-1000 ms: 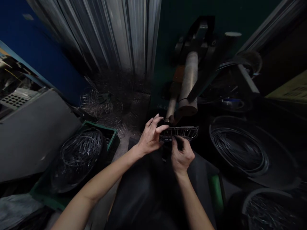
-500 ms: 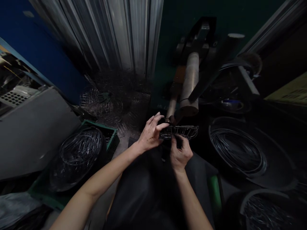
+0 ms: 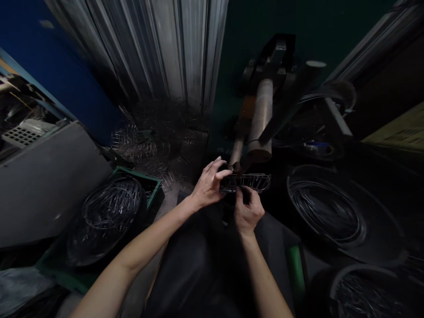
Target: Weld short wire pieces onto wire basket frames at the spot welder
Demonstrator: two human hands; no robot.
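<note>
A small wire basket [image 3: 255, 181] of thin metal rods lies level in front of me, just below the tip of a welding machine's electrode arm [image 3: 236, 150]. My left hand [image 3: 209, 183] grips the basket's left end, thumb and fingers curved around it. At the near side, my right hand [image 3: 247, 210] pinches the basket's lower edge between thumb and bent fingers. Whether a separate wire sits in that pinch is too dark to see. Above the basket, a thick metal cylinder [image 3: 261, 119] points down toward it.
Left, a black basin [image 3: 111, 216] of wire pieces rests on a green crate [image 3: 155, 194]. Wire frames [image 3: 132, 143] are heaped by the corrugated wall. On the right stand a round tub with wire rings [image 3: 326, 207] and another tub [image 3: 367, 291] holding small wire parts.
The view has shifted slightly, so the machine appears a little lower and farther left. Both hands keep their hold on the wire basket, nearly still.
</note>
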